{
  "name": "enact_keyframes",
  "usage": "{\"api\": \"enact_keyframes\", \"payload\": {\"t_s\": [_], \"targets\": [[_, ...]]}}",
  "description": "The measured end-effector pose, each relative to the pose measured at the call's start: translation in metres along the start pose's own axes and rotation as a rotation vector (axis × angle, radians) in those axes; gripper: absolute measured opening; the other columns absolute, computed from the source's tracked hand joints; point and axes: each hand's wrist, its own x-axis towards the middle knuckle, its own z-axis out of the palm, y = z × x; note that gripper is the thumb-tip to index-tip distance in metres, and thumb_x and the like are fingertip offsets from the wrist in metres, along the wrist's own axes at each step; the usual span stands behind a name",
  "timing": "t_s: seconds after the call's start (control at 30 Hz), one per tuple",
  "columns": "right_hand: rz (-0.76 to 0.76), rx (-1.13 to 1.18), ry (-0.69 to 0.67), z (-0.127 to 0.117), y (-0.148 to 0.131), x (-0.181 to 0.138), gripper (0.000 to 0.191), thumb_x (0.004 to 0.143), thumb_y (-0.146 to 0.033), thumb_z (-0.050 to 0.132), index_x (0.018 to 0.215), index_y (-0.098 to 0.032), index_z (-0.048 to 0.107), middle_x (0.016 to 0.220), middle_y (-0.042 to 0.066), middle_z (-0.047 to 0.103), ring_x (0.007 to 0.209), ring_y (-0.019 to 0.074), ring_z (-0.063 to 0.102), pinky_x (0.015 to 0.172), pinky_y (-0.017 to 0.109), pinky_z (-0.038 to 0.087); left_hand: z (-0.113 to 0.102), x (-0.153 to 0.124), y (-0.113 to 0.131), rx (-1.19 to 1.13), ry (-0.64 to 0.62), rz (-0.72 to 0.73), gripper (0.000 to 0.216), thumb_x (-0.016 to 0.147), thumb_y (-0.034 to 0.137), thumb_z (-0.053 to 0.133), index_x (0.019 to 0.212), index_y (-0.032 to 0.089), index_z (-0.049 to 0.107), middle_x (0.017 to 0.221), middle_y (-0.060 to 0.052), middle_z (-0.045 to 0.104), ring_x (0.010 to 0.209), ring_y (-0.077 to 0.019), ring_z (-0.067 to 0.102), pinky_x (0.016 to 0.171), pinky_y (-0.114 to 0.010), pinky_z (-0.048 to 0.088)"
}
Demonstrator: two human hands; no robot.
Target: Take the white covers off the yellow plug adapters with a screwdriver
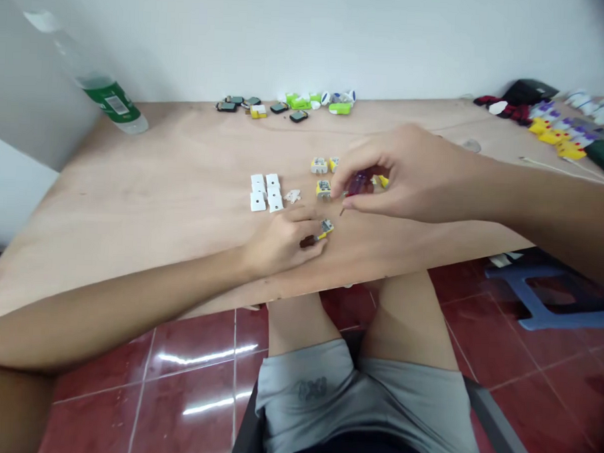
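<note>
My right hand [402, 174] is closed around a small screwdriver [356, 184] with a purple-red handle, its tip pointing down and left. My left hand [281, 242] rests on the wooden table [148, 180] and pinches a small yellow-and-grey part [325, 228] just below the screwdriver tip. Three similar yellow-and-grey parts [323, 177] lie right behind, near my right fingers. Several white flat pieces [266, 191] sit in a block to the left of them.
A plastic bottle [95, 84] lies at the back left. Dark, yellow and green parts [287, 106] line the far edge. More coloured toy parts [561, 127] are piled at the back right. A blue stool [544, 297] stands on the red tiles.
</note>
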Motion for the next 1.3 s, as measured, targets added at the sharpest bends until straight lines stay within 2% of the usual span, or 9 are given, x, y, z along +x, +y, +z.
{"api": "enact_keyframes", "payload": {"t_s": [0.07,0.13,0.2,0.3,0.4,0.5,0.57,0.9,1.3], "targets": [[0.044,0.017,0.09,0.002,0.002,-0.01,0.019,0.105,-0.027,0.071,0.114,-0.024,0.087,0.113,0.007,0.087,0.098,0.0265,0.076,0.085,0.04,0.056,0.0,-0.001,0.001,0.0,-0.017,-0.009,0.014,0.111,0.024,0.072,0.101,0.018,0.08,0.1,-0.008,0.078,0.089,-0.0202,0.076,0.082,-0.033,0.066],[0.089,0.03,0.165,0.011,0.012,-0.018,0.03,0.113,-0.032,0.063,0.134,-0.024,0.083,0.122,0.009,0.086,0.106,0.0286,0.076,0.092,0.043,0.059,0.0,-0.003,0.001,-0.034,-0.023,-0.013,0.009,0.108,0.02,0.072,0.105,0.017,0.081,0.106,-0.009,0.079,0.091,-0.0201,0.077,0.083,-0.033,0.067],[0.031,0.03,0.196,0.026,0.029,-0.026,0.039,0.118,-0.036,0.054,0.147,-0.022,0.077,0.119,0.01,0.085,0.106,0.0296,0.075,0.096,0.045,0.059,0.001,-0.004,0.001,-0.079,-0.012,-0.022,0.009,0.106,0.015,0.072,0.11,0.016,0.081,0.116,-0.011,0.081,0.095,-0.0199,0.079,0.085,-0.032,0.068],[-0.076,-0.066,0.157,0.055,0.054,-0.032,0.036,0.118,-0.03,0.048,0.133,-0.019,0.079,0.126,0.014,0.082,0.119,0.032,0.072,0.108,0.049,0.055,0.002,-0.003,0.001,-0.111,0.014,-0.022,0.013,0.103,0.011,0.071,0.11,0.017,0.08,0.126,-0.012,0.08,0.098,-0.0192,0.081,0.081,-0.03,0.068],[-0.114,-0.018,0.092,0.08,0.068,-0.034,0.032,0.117,-0.023,0.046,0.117,-0.019,0.077,0.116,0.012,0.08,0.106,0.0265,0.072,0.098,0.042,0.055,0.001,0.0,0.0,-0.086,0.03,0.022,0.014,0.102,0.008,0.071,0.105,0.018,0.08,0.125,-0.013,0.082,0.107,-0.0233,0.081,0.09,-0.036,0.07],[-0.097,0.071,0.048,0.093,0.072,-0.032,0.025,0.117,-0.027,0.055,0.126,-0.018,0.077,0.122,0.01,0.081,0.105,0.024,0.074,0.095,0.039,0.055,0.0,0.002,-0.001,-0.043,0.035,0.061,0.016,0.103,0.007,0.071,0.104,0.019,0.081,0.122,-0.012,0.085,0.11,-0.0261,0.081,0.097,-0.041,0.07],[-0.112,0.1,0.022,0.096,0.074,-0.029,0.025,0.116,-0.027,0.061,0.131,-0.017,0.078,0.127,0.011,0.081,0.11,0.0246,0.076,0.097,0.039,0.057,0.0,0.002,-0.002,-0.04,0.037,0.066,0.015,0.104,0.007,0.071,0.106,0.019,0.081,0.123,-0.013,0.085,0.111,-0.0264,0.081,0.096,-0.041,0.071],[-0.18,0.043,0.018,0.099,0.087,-0.021,0.022,0.116,-0.022,0.06,0.112,-0.018,0.081,0.113,0.011,0.082,0.102,0.0248,0.074,0.093,0.04,0.056,0.001,0.001,0.0,-0.062,0.042,0.051,0.015,0.106,0.008,0.07,0.11,0.018,0.082,0.122,-0.012,0.086,0.112,-0.0246,0.084,0.098,-0.039,0.074],[-0.118,0.257,-0.064,0.096,0.095,-0.018,0.02,0.115,-0.031,0.062,0.113,-0.021,0.078,0.119,0.009,0.081,0.107,0.0244,0.073,0.098,0.04,0.057,0.001,0.003,-0.002,-0.023,0.043,0.1,0.014,0.107,0.008,0.071,0.109,0.017,0.082,0.12,-0.012,0.088,0.112,-0.0255,0.086,0.099,-0.042,0.076]]}}
